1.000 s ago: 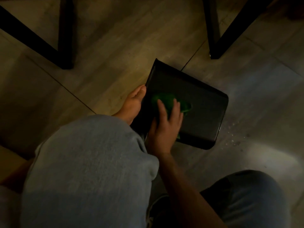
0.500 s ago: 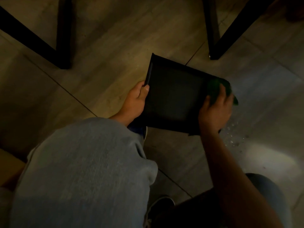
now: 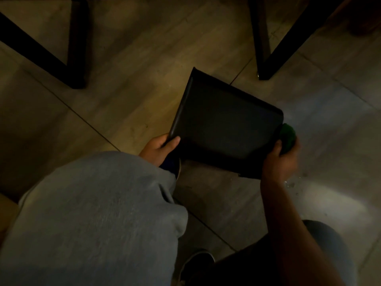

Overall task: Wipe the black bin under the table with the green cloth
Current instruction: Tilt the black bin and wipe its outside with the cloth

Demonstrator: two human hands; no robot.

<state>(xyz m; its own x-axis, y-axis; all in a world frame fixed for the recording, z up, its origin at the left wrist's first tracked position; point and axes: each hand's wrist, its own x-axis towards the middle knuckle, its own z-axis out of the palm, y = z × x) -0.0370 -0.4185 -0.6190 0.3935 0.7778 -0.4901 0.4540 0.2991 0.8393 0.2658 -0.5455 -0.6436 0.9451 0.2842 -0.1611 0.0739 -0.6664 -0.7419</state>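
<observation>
Wiping is on: bin (image 3: 224,124) tilted on the floor between the desk legs (image 3: 263,38), left hand (image 3: 159,147) gripping its near-left edge. Right hand (image 3: 281,159) clutches the cloth (image 3: 288,137) against the bin's right side. Next, I'd judge, drag the cloth along that wall while the left steadies.

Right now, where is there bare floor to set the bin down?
Bare floor lies between the two dark table legs, beyond the black bin. More lies right of the green cloth. It is crowded near the knees, where the left hand and right hand work.
</observation>
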